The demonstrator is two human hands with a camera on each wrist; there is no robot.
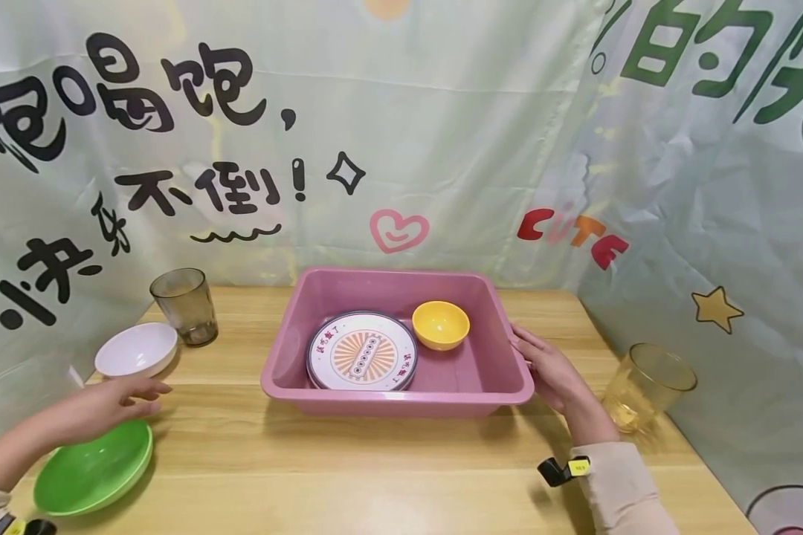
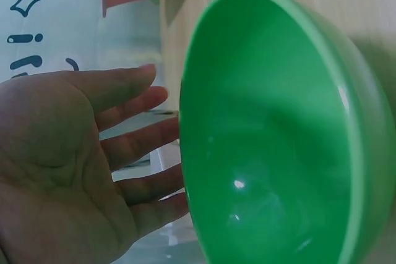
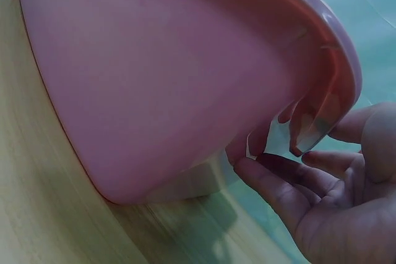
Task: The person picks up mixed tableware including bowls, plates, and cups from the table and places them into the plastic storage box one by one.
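My left hand (image 1: 110,409) hovers at the left between a green bowl (image 1: 100,472) and a white bowl (image 1: 137,353), holding nothing. In the left wrist view its palm shows and the fingers (image 2: 145,143) reach out loosely beside the rim of the green bowl (image 2: 272,128). My right hand (image 1: 555,371) is at the right side of a pink basin (image 1: 401,405), fingertips at its rim. In the right wrist view the fingers (image 3: 278,183) lie under the rim against the wall. Inside the basin are a round printed plate (image 1: 363,353) and a yellow bowl (image 1: 440,325).
A smoky grey glass (image 1: 187,308) stands at the back left, just behind the white bowl. An amber glass (image 1: 649,386) stands near the right edge of the wooden table (image 1: 348,475), close to my right wrist. A printed curtain (image 1: 442,148) hangs along the back and sides.
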